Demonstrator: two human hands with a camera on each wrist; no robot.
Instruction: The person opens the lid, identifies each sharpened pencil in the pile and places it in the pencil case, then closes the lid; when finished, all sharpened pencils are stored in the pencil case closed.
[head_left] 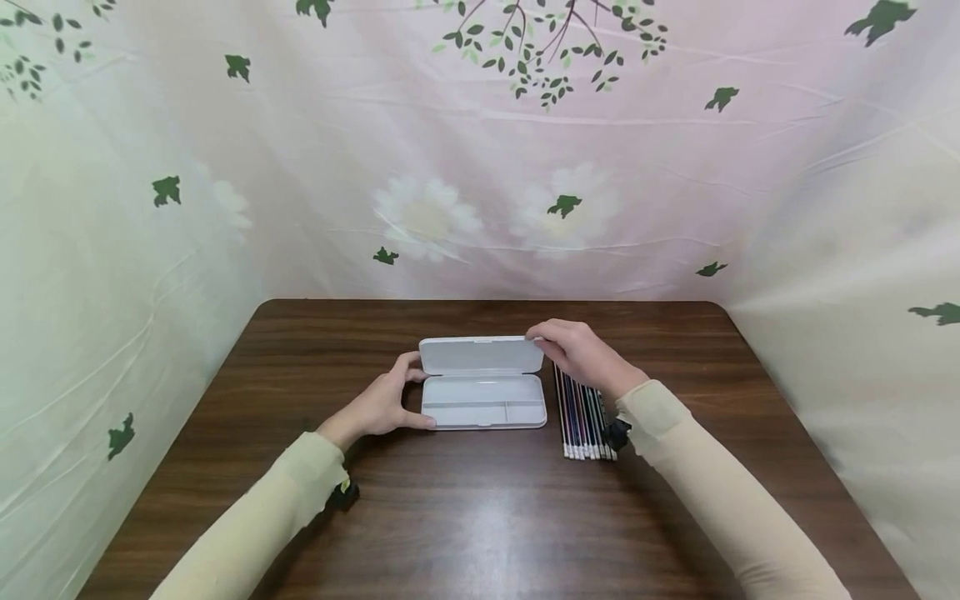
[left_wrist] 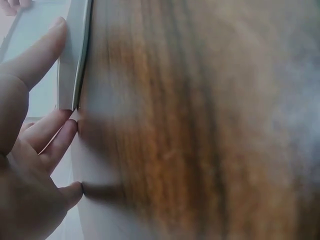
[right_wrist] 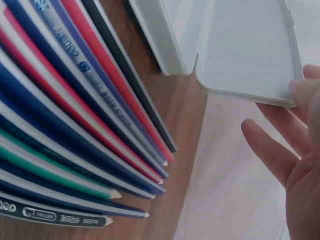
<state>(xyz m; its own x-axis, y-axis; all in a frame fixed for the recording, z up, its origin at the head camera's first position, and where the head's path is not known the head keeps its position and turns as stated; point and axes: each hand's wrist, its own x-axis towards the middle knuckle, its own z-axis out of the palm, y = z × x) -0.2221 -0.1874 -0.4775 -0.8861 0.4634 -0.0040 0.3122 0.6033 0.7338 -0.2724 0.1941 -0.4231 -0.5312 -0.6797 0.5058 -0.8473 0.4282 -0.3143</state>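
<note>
A white plastic pencil case [head_left: 465, 389] lies on the table with its lid [head_left: 480, 357] raised at the back. Dividers split the tray into several compartments. At the case's left end my left hand [head_left: 382, 404] grips it, thumb at the front corner and fingers toward the back; the left wrist view shows the thumb against the case's side wall [left_wrist: 74, 55]. My right hand [head_left: 581, 354] pinches the lid's upper right corner between thumb and fingers, as the right wrist view shows. Close by, a row of pencils [head_left: 577, 417] lies under the right forearm, partly covered by it.
The pencils [right_wrist: 100, 100] lie side by side right of the case, sharpened tips away from me, white erasers toward me. Beneath everything is a dark wooden table [head_left: 450, 517]. A patterned cloth [head_left: 480, 167] hangs behind the table and along both sides.
</note>
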